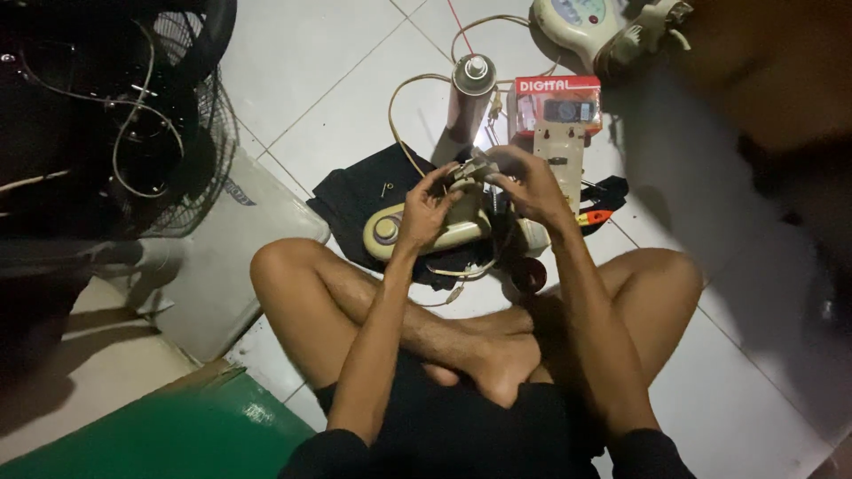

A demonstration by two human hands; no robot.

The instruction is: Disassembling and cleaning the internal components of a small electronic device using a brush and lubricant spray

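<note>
A small grey part [473,168] is pinched between the fingertips of the left hand [426,208] and right hand [532,186], both closed on it, just above the cream fan housing [417,232] on the black cloth [355,191]. In this dim light, a slip could drop it among the wires [404,133] beyond.

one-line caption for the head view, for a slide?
Seated cross-legged on white tile floor, left hand and right hand grip a cream plastic fan housing over black cloth.
</note>
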